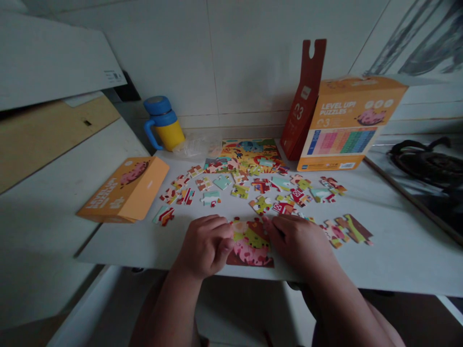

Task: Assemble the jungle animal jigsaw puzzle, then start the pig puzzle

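Note:
A partly joined jigsaw puzzle point(253, 250) with pink pigs on a dark red ground lies at the table's near edge. Curled against its left side is my left hand point(209, 246), closed, with whatever may be under its fingers hidden. My right hand point(298, 239) is closed at the upper right of the joined part, its fingertips touching the edge there; I cannot make out a piece in it. Just beyond the hands lie loose puzzle pieces, among them a yellow-green piece point(261, 205) and a red barn piece point(284, 207). Several joined pieces point(349, 229) lie right of my right hand.
A colourful picture sheet point(249, 149) lies at the back under some pieces. An orange box point(125, 190) lies at left, and a larger open puzzle box point(343, 125) stands at back right. A blue-yellow jug point(167, 125), clear plastic point(198, 147) and a gas stove point(430, 164) surround the table.

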`<state>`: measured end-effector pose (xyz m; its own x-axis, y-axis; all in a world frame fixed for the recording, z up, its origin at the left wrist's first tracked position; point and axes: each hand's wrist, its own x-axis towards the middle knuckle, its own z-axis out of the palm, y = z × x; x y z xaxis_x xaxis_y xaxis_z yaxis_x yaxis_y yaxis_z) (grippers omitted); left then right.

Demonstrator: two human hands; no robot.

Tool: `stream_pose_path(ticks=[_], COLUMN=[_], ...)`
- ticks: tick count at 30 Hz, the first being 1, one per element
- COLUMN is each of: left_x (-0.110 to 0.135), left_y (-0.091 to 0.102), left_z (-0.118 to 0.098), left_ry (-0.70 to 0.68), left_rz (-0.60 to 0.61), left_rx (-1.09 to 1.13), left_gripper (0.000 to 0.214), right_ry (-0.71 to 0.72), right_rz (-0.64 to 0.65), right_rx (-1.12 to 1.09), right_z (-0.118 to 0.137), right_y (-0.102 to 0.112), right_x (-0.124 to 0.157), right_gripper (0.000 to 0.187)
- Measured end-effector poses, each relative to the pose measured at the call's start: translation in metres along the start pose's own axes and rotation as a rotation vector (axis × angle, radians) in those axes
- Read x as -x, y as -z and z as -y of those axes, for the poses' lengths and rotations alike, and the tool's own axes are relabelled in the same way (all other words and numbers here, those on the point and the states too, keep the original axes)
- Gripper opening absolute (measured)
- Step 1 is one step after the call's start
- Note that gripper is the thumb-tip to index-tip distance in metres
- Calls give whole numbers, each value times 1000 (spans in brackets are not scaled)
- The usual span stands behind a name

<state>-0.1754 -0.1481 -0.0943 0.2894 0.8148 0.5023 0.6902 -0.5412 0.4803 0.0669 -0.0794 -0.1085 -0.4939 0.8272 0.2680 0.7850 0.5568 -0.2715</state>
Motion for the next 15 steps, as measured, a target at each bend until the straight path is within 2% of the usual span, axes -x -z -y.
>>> stream_pose_path(ticks=[5, 15], left_x=[1, 0], left_y=[-1, -1], left_z=[1, 1], left_ry=[7, 10], left_rz=[13, 42], left_rx=[-11, -27], left_gripper=[63, 60], right_ry=[18, -14], right_rz=[-21, 32], right_rx=[8, 4], right_z=[0, 0], right_y=[0, 0], right_x=[1, 0], right_gripper=[54, 55])
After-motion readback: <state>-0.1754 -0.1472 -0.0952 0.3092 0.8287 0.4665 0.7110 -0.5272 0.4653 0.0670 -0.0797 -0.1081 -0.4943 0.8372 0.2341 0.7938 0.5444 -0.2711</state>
